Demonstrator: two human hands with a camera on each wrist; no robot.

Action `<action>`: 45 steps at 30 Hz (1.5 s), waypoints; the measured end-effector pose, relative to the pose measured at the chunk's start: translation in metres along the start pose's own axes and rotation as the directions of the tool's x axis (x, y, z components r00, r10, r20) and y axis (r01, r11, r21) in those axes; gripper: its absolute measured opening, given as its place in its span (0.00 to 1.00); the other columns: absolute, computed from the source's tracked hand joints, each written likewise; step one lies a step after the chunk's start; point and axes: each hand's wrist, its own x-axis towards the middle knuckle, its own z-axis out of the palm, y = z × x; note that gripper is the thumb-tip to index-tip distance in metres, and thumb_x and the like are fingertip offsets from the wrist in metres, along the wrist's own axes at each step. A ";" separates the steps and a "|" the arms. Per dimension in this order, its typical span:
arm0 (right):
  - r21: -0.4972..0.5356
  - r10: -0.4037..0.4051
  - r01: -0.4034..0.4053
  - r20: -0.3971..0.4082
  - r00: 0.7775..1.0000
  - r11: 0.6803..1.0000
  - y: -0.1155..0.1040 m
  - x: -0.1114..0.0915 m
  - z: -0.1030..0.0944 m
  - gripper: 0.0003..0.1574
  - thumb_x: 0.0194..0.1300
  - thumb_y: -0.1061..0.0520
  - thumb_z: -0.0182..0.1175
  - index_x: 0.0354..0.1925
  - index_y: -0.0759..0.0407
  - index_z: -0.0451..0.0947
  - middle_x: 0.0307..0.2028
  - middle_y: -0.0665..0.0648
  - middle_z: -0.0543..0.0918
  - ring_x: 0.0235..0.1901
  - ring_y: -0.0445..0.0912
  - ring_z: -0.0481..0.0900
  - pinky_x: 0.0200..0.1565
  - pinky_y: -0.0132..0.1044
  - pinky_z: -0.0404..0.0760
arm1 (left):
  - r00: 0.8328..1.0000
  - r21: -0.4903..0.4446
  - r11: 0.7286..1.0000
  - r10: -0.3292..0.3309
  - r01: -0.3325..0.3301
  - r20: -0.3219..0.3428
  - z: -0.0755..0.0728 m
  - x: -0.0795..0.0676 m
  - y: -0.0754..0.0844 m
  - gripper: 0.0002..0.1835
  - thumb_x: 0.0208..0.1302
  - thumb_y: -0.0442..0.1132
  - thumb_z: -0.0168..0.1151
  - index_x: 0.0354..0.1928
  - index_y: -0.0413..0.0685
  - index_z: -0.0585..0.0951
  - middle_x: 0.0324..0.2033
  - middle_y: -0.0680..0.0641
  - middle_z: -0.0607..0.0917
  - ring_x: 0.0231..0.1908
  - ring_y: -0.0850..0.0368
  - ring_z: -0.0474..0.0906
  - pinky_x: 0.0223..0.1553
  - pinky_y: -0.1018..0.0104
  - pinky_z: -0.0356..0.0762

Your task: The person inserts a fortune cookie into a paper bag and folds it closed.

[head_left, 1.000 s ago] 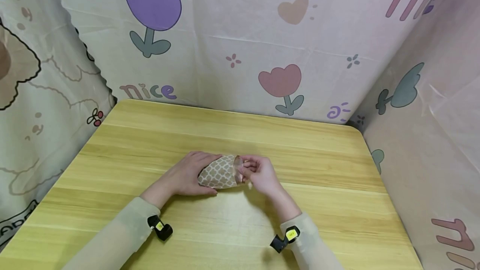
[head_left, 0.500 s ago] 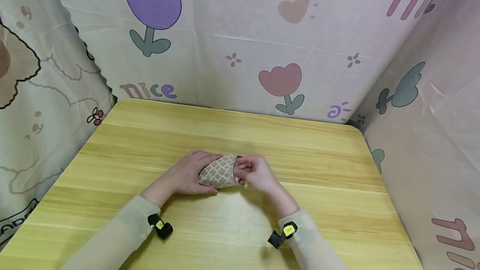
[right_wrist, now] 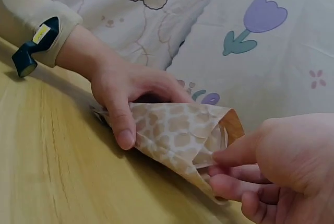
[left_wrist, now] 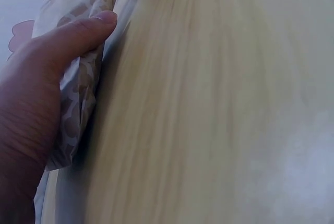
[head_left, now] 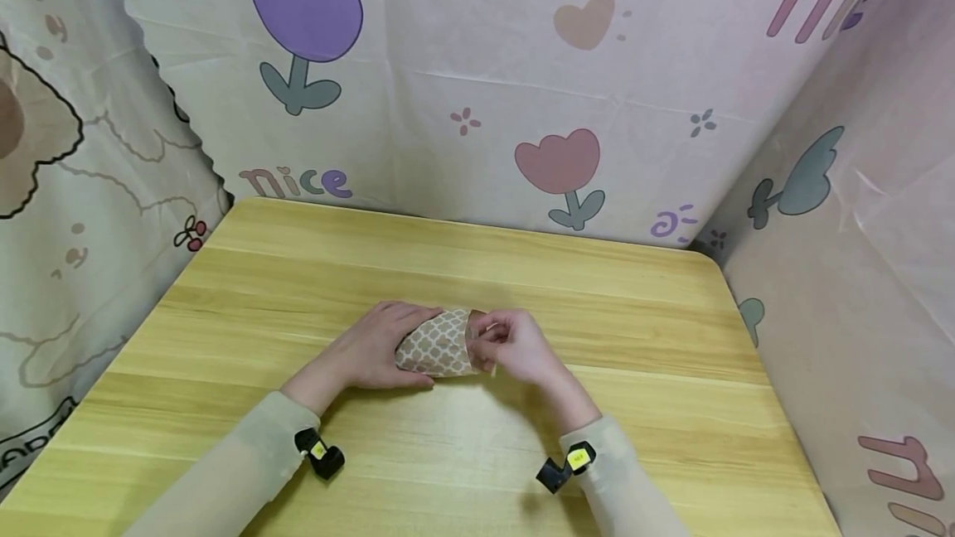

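Note:
A brown-and-white patterned paper bag (head_left: 436, 344) lies on the table with its mouth facing right. My left hand (head_left: 373, 344) grips its closed end, thumb along the near side and fingers over the far side; the left wrist view shows the thumb pressed on the creased paper. My right hand (head_left: 518, 346) is at the mouth, fingers curled. In the right wrist view, its thumb and fingertips pinch a clear, shiny plastic piece (right_wrist: 213, 143) just inside, in front of the brown inner paper (right_wrist: 233, 124). The rest of this piece is hidden in the bag.
The wood-grain table (head_left: 298, 263) extends around both hands. Behind it hangs a pale cloth (head_left: 448, 40) printed with flowers and words, and more printed cloth closes off both sides. A black camera (head_left: 321, 454) is strapped to each sleeve.
The clear piece stuck out of the mouth a second ago; it now sits further left, inside the bag. The mouth shows more brown lining. My left hand stays nearly still.

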 end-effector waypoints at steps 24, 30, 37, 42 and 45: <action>0.142 0.165 -0.135 -0.221 0.961 0.981 0.003 -0.003 0.017 0.06 0.66 0.71 0.67 0.38 0.64 0.80 0.24 0.55 0.84 0.13 0.39 0.67 0.15 0.29 0.67 | 0.998 0.020 0.998 -0.052 0.052 -0.024 0.001 -0.002 0.001 0.58 0.50 0.77 0.73 0.78 0.53 0.70 0.67 0.48 0.80 0.66 0.49 0.75 0.71 0.42 0.65; 0.126 0.158 -0.124 -0.316 0.935 0.984 0.003 -0.004 0.018 0.05 0.65 0.70 0.70 0.37 0.66 0.82 0.27 0.59 0.87 0.16 0.40 0.70 0.16 0.28 0.66 | 0.997 0.020 0.997 -0.079 0.079 -0.008 0.001 -0.002 0.000 0.59 0.50 0.77 0.73 0.79 0.53 0.68 0.68 0.48 0.80 0.66 0.50 0.74 0.72 0.44 0.64; 0.097 0.122 -0.105 -0.182 0.976 0.990 0.002 -0.002 0.022 0.05 0.66 0.75 0.64 0.39 0.70 0.79 0.25 0.59 0.86 0.25 0.43 0.80 0.23 0.29 0.73 | 0.996 0.028 0.996 -0.086 0.086 -0.002 0.002 -0.001 0.001 0.60 0.50 0.77 0.73 0.79 0.52 0.68 0.67 0.48 0.80 0.66 0.49 0.74 0.71 0.44 0.65; 0.081 0.101 -0.095 -0.068 0.993 0.992 0.005 0.000 0.020 0.07 0.62 0.76 0.60 0.39 0.71 0.78 0.24 0.56 0.85 0.25 0.41 0.79 0.27 0.28 0.75 | 0.996 0.016 0.996 -0.087 0.087 -0.012 0.001 -0.001 0.001 0.59 0.49 0.74 0.76 0.78 0.51 0.69 0.67 0.48 0.80 0.66 0.49 0.74 0.71 0.43 0.65; 0.063 0.113 -0.111 -0.024 0.993 0.992 0.002 -0.001 0.013 0.06 0.63 0.74 0.64 0.40 0.72 0.80 0.27 0.55 0.87 0.24 0.41 0.77 0.23 0.28 0.72 | 0.996 0.017 0.996 -0.089 0.089 -0.012 0.001 -0.001 0.001 0.59 0.49 0.74 0.76 0.78 0.52 0.69 0.67 0.48 0.80 0.66 0.49 0.74 0.71 0.43 0.65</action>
